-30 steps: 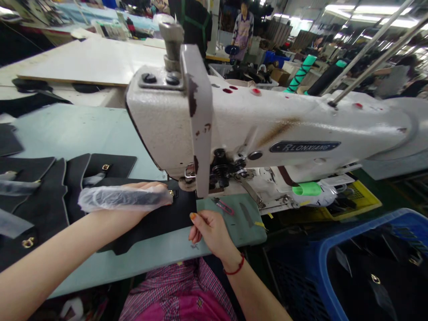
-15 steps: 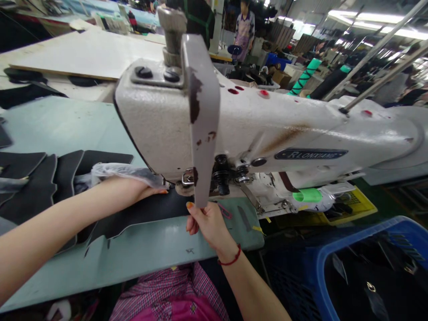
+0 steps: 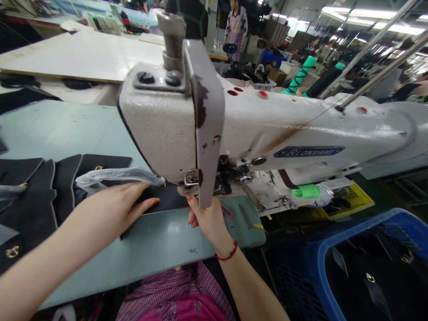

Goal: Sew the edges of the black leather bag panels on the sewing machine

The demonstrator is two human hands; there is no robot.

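Note:
A black leather-like piece [image 3: 169, 197] lies under the presser foot of a white sewing machine [image 3: 317, 120]. My left hand [image 3: 129, 205] is closed on this piece to the left of the foot, thumb pointing right and the other fingers partly hidden. A strip of clear plastic film [image 3: 117, 174] runs behind that hand toward the needle area. Close to the foot, my right hand [image 3: 210, 220] has its fingers curled and its thumb at the piece's front edge. The machine's grey lever [image 3: 210, 133] hides part of the right hand.
More black pieces [image 3: 36, 191] with metal fittings lie on the pale green table [image 3: 167, 240] at left. A pink-handled tool [image 3: 227, 211] rests right of my right hand. A blue basket [image 3: 323, 267] of black pieces stands lower right. A person [image 3: 236, 29] stands farther back.
My left hand has shifted slightly down, and its knuckles are more raised, with the thumb spread. More of the plastic film shows behind it. My right hand stays by the foot.

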